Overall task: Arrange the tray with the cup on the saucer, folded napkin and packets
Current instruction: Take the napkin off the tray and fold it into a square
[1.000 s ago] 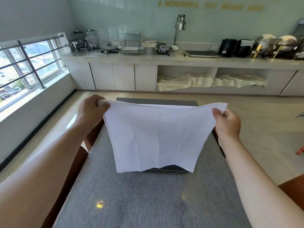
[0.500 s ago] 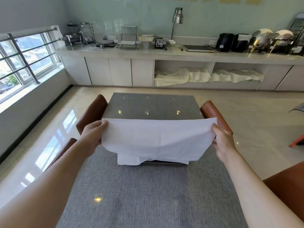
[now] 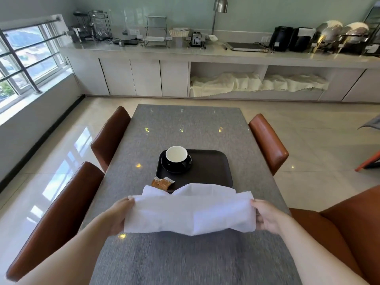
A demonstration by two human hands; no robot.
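Both your hands, left [image 3: 118, 214] and right [image 3: 267, 217], have lowered the white napkin [image 3: 190, 212], fingers pinching its ends; it now hangs folded above the bench [image 3: 185, 124], uncovering the tray [image 3: 207, 171], cup [image 3: 176, 154] and packets [image 3: 162, 183].

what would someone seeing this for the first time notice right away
The white napkin stands out first, stretched between the left hand and right hand low over the near part of the grey table. Just beyond it sits a dark tray with a white-lined cup on a black saucer in its far left corner, and brown packets at the tray's near left edge.
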